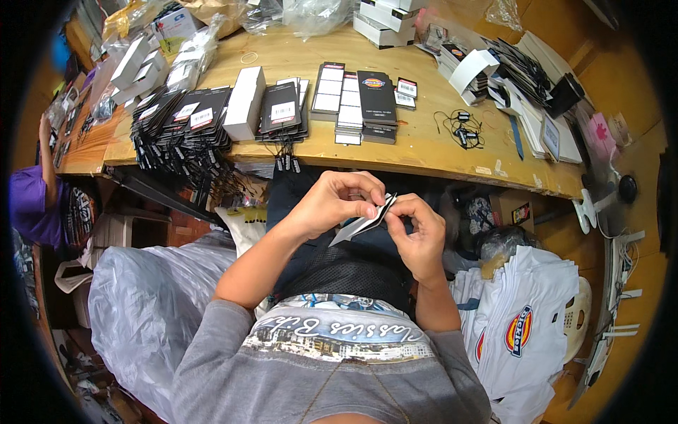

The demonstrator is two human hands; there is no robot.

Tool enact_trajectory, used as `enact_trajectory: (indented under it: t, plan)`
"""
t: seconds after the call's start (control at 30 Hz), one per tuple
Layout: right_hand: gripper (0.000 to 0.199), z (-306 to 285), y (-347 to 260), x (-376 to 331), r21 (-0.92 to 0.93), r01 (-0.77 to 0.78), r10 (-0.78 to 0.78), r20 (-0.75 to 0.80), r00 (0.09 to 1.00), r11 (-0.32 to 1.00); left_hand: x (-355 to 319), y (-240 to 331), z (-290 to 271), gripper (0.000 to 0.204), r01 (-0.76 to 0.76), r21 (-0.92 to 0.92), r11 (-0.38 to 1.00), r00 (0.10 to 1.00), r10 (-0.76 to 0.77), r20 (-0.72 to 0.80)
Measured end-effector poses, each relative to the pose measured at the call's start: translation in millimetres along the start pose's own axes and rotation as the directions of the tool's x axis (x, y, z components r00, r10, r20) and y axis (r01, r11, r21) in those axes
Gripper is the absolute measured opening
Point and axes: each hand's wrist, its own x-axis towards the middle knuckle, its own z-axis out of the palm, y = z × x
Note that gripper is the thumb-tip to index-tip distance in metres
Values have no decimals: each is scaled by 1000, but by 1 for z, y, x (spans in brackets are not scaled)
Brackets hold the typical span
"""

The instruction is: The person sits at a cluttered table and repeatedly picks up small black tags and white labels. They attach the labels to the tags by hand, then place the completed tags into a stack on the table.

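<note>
At the far left, another person in a purple sleeve [32, 205] sits at the next tabletop, apart from your work. On the left part of your wooden tabletop [431, 152] the black hang tags [180, 120] lie in a fanned pile with their strings hanging over the front edge, probably so that the strings do not tangle under the pile. Just beside them a white box [244, 102] lies flat, then more black tags [282, 109] and stacked cards [353, 102] in neat rows, within easy reach of both arms.

Your left hand [332, 205] is below the tabletop edge, over your lap. Its grip is closed on the upper end of a black-and-white tag [364, 220], thumb and forefinger pinching it. The tag is tilted, its lower end pointing down to the left, so you see its edge from above. Your right hand [417, 237] meets it from the other side; its fingertips pinch the same upper end, close to the left fingers. I cannot tell if a string is between them.

On the right, loose black strings [462, 131] lie on the tabletop, and folded white garments [522, 325] are piled beside your right knee.
</note>
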Motion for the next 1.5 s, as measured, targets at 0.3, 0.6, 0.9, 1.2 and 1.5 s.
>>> enact_trajectory:
  t: [0.3,0.6,0.9,1.2,1.5]
  plan:
    - [9,3,6,-2,102,-105,102,38,994,989,-4,-9,7,4,-110,208,972,983,138,-125]
    - [6,-11,10,8,-64,-141,149,148,978,988,-21,11,-6,2,-276,231,933,909,331,-253]
    - [11,-14,10,5,478,-403,395,124,910,780,-28,18,-3,13,-112,292,950,981,152,-119]
    - [10,-9,9,14,480,-261,232,120,965,838,-21,19,4,9,-28,164,986,958,73,-279]
    - [12,-7,3,10,544,-201,240,-1,971,815,-13,15,16,15,-86,348,933,968,161,-195]
